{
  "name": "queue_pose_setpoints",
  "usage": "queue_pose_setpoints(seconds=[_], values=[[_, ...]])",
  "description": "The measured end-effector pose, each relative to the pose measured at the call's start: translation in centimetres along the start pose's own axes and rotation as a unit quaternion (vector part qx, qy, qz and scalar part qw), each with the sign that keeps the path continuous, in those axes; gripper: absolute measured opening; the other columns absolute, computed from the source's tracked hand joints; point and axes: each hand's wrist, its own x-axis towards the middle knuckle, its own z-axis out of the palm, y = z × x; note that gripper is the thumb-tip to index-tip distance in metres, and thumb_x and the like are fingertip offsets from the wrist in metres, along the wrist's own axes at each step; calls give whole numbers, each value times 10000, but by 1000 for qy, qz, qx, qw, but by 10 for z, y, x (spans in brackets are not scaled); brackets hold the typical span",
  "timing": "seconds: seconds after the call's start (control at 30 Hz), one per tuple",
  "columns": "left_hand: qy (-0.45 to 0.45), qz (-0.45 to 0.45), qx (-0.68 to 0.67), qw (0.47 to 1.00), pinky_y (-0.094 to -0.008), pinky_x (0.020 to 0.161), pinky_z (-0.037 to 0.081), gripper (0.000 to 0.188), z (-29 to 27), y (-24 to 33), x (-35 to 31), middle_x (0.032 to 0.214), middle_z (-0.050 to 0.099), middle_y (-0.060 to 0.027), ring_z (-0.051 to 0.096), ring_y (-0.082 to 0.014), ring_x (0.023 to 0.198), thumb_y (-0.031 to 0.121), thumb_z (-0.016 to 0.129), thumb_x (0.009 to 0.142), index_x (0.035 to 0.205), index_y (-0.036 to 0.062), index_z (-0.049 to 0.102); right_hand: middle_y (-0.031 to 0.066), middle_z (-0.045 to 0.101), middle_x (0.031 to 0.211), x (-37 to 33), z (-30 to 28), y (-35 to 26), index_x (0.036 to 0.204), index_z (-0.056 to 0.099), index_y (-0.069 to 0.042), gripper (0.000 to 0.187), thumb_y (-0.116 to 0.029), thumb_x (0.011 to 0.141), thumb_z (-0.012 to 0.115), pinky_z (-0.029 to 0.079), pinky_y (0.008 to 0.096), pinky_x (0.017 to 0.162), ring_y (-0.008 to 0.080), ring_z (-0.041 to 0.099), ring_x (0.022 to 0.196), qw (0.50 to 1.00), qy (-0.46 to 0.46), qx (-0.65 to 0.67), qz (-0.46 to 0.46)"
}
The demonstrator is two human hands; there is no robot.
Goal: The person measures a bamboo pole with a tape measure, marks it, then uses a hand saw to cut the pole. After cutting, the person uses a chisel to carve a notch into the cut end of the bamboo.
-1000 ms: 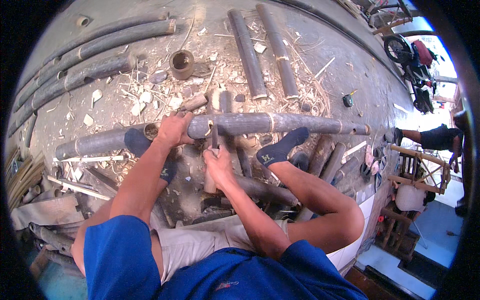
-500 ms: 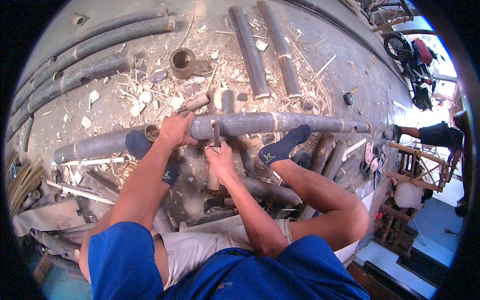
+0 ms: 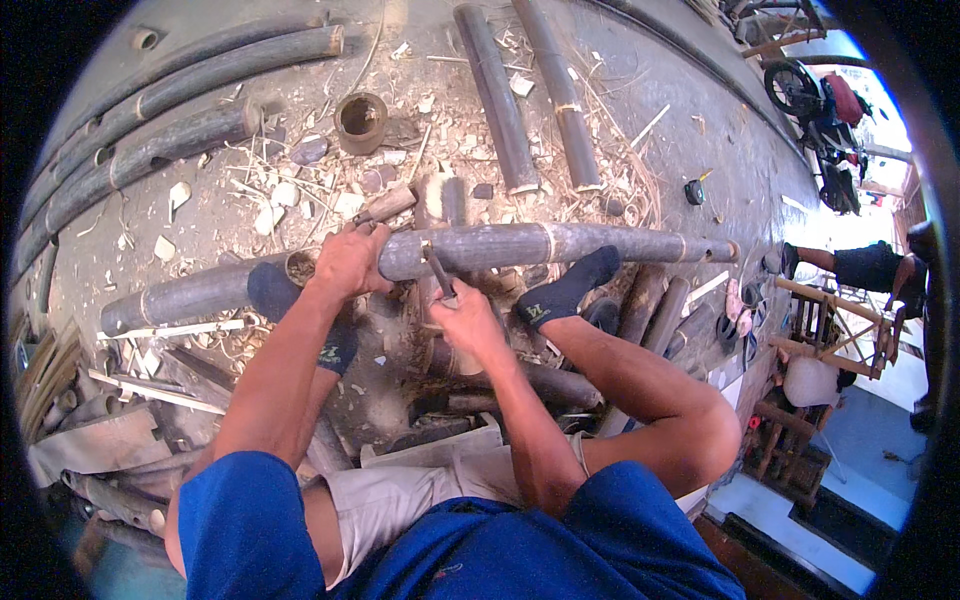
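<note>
A long dark bamboo pole (image 3: 590, 244) lies crosswise in front of me, with a small notch near its left end. My left hand (image 3: 352, 260) is wrapped over that end. My right hand (image 3: 468, 318) is closed on a chisel (image 3: 437, 270), its blade slanting up to the notch; its handle is mostly hidden by the hand. Just beyond my left hand lies a wooden-handled tool (image 3: 388, 205); whether my fingers touch it, I cannot tell. A second bamboo pole (image 3: 190, 295) runs off to the left, behind my socked foot (image 3: 272, 290).
Wood chips and a short hollow bamboo piece (image 3: 361, 123) litter the floor ahead. Two bamboo lengths (image 3: 497, 100) lie beyond, with several poles (image 3: 240, 50) at far left. A tape measure (image 3: 694, 191) sits to the right. Near the right edge are a person (image 3: 868, 268) and a motorbike (image 3: 825, 125).
The chisel has tilted, its lower part swinging right and toward my right hand's side, as that hand moved slightly right and down. My left hand stays on the pole end.
</note>
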Motion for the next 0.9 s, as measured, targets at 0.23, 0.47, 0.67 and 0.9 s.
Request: queue_pose_setpoints(seconds=[0.23, 0.47, 0.67, 0.9], values=[[2, -12, -3, 1000, -516, 960, 524, 830, 0, 3, -2, 1253, 660, -135, 604, -366, 1220, 394, 952, 567, 1250, 126, 564, 272, 721, 922, 2, 29, -1, 1087, 642, -58, 338, -312, 870, 693, 526, 570, 821, 507, 685, 905, 993, 67, -94, -1], [13, -32, 5, 999, -552, 972, 501, 831, 2, 6, -3, 1277, 653, -115, 590, -352, 1242, 401, 947, 575, 1265, 136, 566, 142, 708, 787, 1, 23, -8, 1078, 650, -41, 330, -306, 900, 734, 560, 451, 688, 302, 698, 716, 995, 9, 90, 29], [27, -28, 10, 999, -561, 988, 481, 821, 8, 6, -5, 1277, 648, -107, 580, -350, 1250, 410, 942, 589, 1261, 139, 558, -16, 527, 653, -7, 39, -16, 920, 582, -79, 269, -296, 934, 740, 461, 329, 453, 136, 539, 517, 898, -50, 426, 99], [12, -18, 12, 1000, -569, 1003, 466, 871, 7, 3, -4, 1300, 625, -123, 571, -367, 1249, 457, 935, 599, 1299, 124, 540, 235, 730, 842, -10, 18, -21, 1092, 597, -9, 343, -307, 962, 706, 571, 489, 676, 388, 729, 747, 968, 92, -220, -78]])
